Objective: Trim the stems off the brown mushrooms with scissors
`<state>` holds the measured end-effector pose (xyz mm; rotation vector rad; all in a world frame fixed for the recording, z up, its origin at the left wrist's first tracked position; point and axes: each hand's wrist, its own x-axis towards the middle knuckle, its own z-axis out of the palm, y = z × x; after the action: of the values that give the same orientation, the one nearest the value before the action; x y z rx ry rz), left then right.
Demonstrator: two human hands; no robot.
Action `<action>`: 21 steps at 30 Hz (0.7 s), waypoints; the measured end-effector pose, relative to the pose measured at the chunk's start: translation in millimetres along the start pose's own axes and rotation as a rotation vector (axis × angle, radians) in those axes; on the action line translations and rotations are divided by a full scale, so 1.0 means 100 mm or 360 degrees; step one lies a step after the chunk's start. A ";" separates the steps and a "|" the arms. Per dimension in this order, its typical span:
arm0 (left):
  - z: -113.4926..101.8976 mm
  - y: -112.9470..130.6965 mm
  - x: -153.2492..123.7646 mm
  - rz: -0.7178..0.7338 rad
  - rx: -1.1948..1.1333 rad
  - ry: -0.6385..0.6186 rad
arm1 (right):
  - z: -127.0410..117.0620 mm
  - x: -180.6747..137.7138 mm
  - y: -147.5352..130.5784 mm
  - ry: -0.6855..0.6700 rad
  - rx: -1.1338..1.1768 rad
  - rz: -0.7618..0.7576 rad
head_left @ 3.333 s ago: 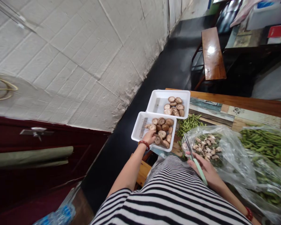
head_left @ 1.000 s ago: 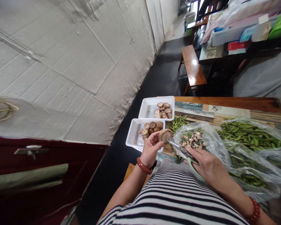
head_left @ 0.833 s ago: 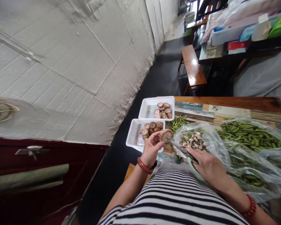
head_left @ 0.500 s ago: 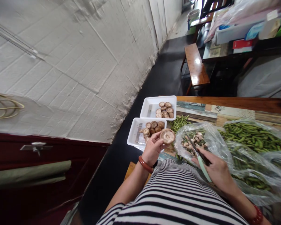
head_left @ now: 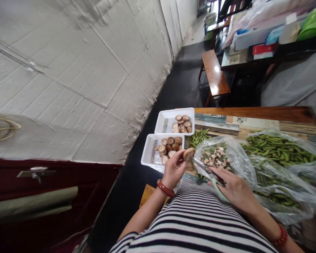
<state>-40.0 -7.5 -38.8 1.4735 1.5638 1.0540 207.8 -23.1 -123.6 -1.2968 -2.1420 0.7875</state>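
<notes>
My left hand [head_left: 174,169] pinches a brown mushroom [head_left: 189,154] just in front of the nearer white tray [head_left: 150,154], which holds several mushrooms. My right hand [head_left: 233,188] grips green-handled scissors [head_left: 208,173] whose blades point at the held mushroom. A second white tray [head_left: 166,123] with more mushrooms lies behind the first. A clear plastic bag [head_left: 228,160] with cut mushroom stems sits right of the scissors.
Bags of green bean pods [head_left: 277,151] cover the right side of the wooden table [head_left: 255,121]. Loose pods [head_left: 198,137] lie beside the trays. A white tiled wall [head_left: 94,70] runs along the left; a wooden bench [head_left: 214,72] stands beyond the table.
My left hand took a mushroom from the nearer tray and raised it. The scissors swung away over the bag half a second ago and are now back at the mushroom.
</notes>
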 end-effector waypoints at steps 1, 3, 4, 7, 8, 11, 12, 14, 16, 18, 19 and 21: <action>0.01 0.00 -0.01 0.0040 0.0093 0.0010 | -0.01 -0.04 0.03 -0.0018 -0.0057 0.0005; 0.02 -0.03 0.00 0.0076 0.0218 0.0053 | -0.05 -0.12 0.09 -0.0039 -0.0196 0.0023; 0.02 -0.05 0.02 0.0057 0.0215 0.0079 | -0.07 -0.16 0.12 -0.0036 -0.0261 0.0036; 0.03 -0.10 0.08 -0.0173 -0.0087 0.0087 | -0.16 -0.24 0.15 0.0069 -0.0352 0.0105; 0.03 -0.10 0.10 -0.0283 -0.0238 0.0067 | -0.18 -0.25 0.15 0.0112 -0.0330 0.0116; 0.04 -0.06 0.14 -0.0574 -0.0621 0.0036 | -0.23 -0.21 0.10 0.0210 -0.0226 0.0066; 0.04 -0.03 0.14 -0.0641 -0.0700 0.0048 | -0.23 -0.19 0.09 0.0232 -0.0214 0.0028; 0.03 0.01 0.14 -0.0732 -0.0789 0.0073 | -0.25 -0.14 0.06 0.0272 -0.0238 -0.0051; 0.02 0.04 0.13 -0.0775 -0.0809 0.0085 | -0.27 -0.10 0.05 0.0272 -0.0272 -0.0126; 0.01 0.05 0.13 -0.0779 -0.0794 0.0080 | -0.31 -0.07 0.04 0.0235 -0.0291 -0.0197; 0.01 0.05 0.13 -0.0768 -0.0781 0.0071 | -0.33 -0.05 0.04 0.0216 -0.0304 -0.0225; 0.01 0.05 0.12 -0.0732 -0.0747 0.0044 | -0.37 0.00 0.03 0.0194 -0.0343 -0.0263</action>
<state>-37.7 4.7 -34.3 0.7421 1.4491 1.0675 234.9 -14.2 -99.2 -1.2170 -2.2472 0.4093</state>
